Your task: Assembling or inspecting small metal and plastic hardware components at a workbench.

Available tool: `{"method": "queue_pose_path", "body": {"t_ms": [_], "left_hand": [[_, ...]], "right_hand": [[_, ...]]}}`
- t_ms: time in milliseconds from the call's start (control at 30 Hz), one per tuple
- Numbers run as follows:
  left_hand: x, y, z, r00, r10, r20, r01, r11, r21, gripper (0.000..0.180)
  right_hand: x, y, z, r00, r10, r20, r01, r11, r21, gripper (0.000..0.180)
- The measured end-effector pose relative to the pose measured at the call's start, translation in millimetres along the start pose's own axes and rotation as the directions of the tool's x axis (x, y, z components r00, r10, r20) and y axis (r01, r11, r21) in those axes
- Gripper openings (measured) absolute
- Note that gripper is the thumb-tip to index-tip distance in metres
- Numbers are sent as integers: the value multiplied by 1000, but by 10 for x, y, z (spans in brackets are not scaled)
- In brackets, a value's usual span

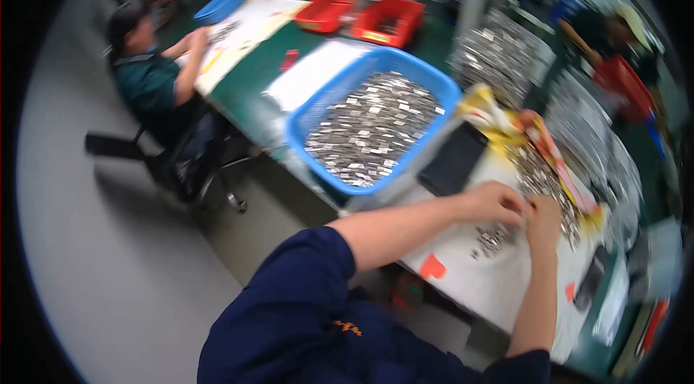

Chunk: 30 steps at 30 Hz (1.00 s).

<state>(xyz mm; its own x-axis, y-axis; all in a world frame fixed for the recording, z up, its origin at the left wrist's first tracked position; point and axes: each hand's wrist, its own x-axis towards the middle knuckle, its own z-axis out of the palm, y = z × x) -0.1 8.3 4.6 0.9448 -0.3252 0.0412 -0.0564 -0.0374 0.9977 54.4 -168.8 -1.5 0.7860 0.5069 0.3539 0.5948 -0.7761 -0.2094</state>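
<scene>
My left hand (493, 203) and my right hand (543, 216) meet over the white-covered table, fingertips close together. Both are closed in a pinch; whatever they hold is too small and blurred to make out. Just below my left hand lies a small pile of little metal pieces (493, 241). Beyond my right hand spreads a longer heap of similar metal pieces (536, 171), beside a yellow and red cloth or bag (553, 149). A dark flat rectangular object (454, 158), like a tablet, lies past my left wrist.
A blue plastic basket (298, 120) full of small silvery pieces stands left of my hands. Red bins (389, 21) sit farther back. Clear plastic bags (499, 58) are piled at the right. One person (155, 80) sits at the left; another (614, 37) handles a red bin.
</scene>
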Motion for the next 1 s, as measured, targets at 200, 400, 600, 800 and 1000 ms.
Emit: {"method": "queue_pose_path", "body": {"t_ms": [200,400,600,800,1000], "left_hand": [[-3,-86,17,998,15,66,6,952,-306,22],[-48,-64,51,994,61,90,-57,997,-50,25],[21,-85,35,997,-39,69,62,929,-366,25],[-46,-10,64,988,-150,38,150,872,-466,25],[-18,-84,131,997,-77,-30,58,909,-413,32]], "right_hand": [[-99,-201,-74,999,54,1,-54,997,46,6],[-195,-160,-80,963,270,-25,-225,845,484,4],[-269,-54,28,949,316,-14,-166,535,829,6],[-282,-100,2,956,292,35,-169,446,879,8],[-314,-89,-19,969,247,30,-158,518,840,12]]}}
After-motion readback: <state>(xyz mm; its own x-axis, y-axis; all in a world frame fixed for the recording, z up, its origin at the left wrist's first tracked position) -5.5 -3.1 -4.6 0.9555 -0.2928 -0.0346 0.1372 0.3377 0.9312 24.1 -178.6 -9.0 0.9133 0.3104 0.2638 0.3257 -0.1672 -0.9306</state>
